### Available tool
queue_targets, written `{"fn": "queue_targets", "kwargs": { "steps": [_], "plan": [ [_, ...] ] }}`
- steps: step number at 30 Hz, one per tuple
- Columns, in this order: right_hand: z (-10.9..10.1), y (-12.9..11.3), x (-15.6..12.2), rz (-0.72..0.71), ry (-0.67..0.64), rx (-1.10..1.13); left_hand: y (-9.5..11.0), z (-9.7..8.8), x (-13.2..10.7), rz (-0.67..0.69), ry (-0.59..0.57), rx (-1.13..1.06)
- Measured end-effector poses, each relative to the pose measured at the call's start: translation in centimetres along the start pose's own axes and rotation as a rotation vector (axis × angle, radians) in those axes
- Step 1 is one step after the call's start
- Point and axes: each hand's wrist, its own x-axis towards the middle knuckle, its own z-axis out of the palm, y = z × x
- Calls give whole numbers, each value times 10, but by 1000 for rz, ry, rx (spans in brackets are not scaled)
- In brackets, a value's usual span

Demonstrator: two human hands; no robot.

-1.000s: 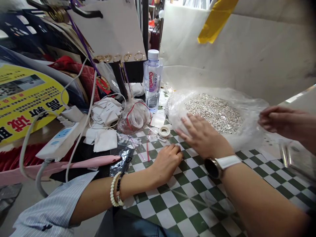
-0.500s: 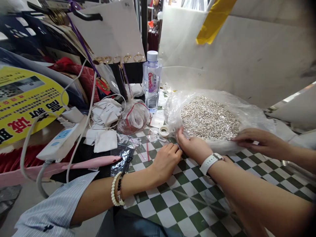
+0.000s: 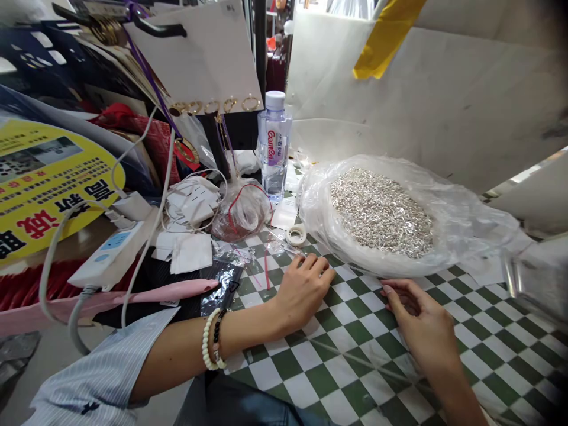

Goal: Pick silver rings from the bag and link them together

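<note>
My left hand (image 3: 307, 290), with beaded bracelets (image 3: 213, 340) at the wrist, rests palm down on the checkered tabletop (image 3: 350, 331). Its fingers curl under, so whatever may lie beneath them is hidden. To the right, my right hand (image 3: 421, 325) has thumb and forefinger brought together; anything between the tips is too small to make out. Just beyond both hands lies an open clear plastic bag (image 3: 319, 207) with its edge spread out. A heap of small silvery metal pieces (image 3: 381, 213) fills it. Neither hand touches the heap.
A water bottle (image 3: 274, 148) and a roll of tape (image 3: 296, 235) stand beyond my left hand. On the left are a power strip (image 3: 106, 248), cables, a white paper stack (image 3: 191, 253) and a tied plastic bag (image 3: 244, 213). A white panel (image 3: 399, 100) closes off the back.
Another person's two hands, one with a white watch, have left the bag and gone out of view. The bag lies spread wider. My right hand shows uncovered; my left has barely moved.
</note>
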Motion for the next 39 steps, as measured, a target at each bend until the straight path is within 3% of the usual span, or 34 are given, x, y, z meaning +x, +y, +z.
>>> {"fn": "queue_targets", "kwargs": {
  "steps": [4, 7, 9, 11, 13, 16, 20, 25, 31, 34, 39],
  "plan": [
    [4, -9, -12, 134, 138, 65, 7, -1, -2, 82, 204, 45],
    [-5, -10, -17, 155, 216, 58, 15, -8, -1, 116, 239, 126],
    [-19, -5, -16, 141, 131, 52, 21, -17, -1, 153, 257, 197],
    [-36, 5, -12, 153, -37, 61, 27, -26, -3, 175, 254, 276],
    [-52, 15, -4, 169, -194, 55, 34, -34, -5, 162, 192, 328],
    [-64, 25, 12, 184, -276, 36, 41, -40, -7, 150, 50, 314],
    [-52, 29, 31, 214, -249, 142, 35, -34, 7, 197, -88, 253],
    [-27, 33, 34, 140, -69, 137, 11, -16, 33, 239, 6, 304],
    [-16, 28, 62, 47, 107, 138, -2, 4, 33, 233, -42, 287],
    [-7, 18, 84, -61, 76, 155, -4, 7, 31, 232, -44, 268],
    [8, 11, 99, -33, 79, 131, -5, 9, 29, 208, -46, 248]
  ]
}}
